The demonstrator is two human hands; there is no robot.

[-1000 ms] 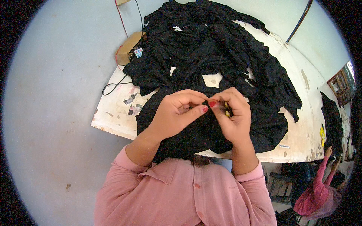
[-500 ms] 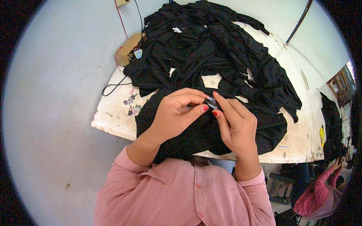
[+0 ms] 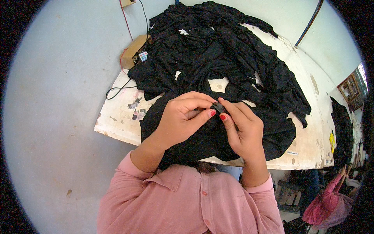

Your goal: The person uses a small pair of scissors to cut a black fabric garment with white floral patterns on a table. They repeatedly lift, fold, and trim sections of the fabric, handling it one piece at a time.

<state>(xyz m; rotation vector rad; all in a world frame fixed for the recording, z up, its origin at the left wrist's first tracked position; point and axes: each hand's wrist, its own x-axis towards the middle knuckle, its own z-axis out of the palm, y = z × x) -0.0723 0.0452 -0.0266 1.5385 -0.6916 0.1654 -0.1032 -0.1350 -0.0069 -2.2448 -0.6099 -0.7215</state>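
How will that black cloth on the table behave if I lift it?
The black cloth would likely droop when lifted, since it lies in soft, loose folds. Neighbouring parts may drag along, as they overlap. Rolling seems unlikely: it sprawls across the table.

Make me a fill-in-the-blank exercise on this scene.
1. A small dark piece shows between the fingertips of the left hand and right hand, whose thumbnails are painted ____.
2. The crumpled cloth covering much of the pale table is ____.
3. In the picture, the brown box sits to the ____ of this cloth.
4. The wearer's button-front shirt is ____.

Missing words: red; black; left; pink.
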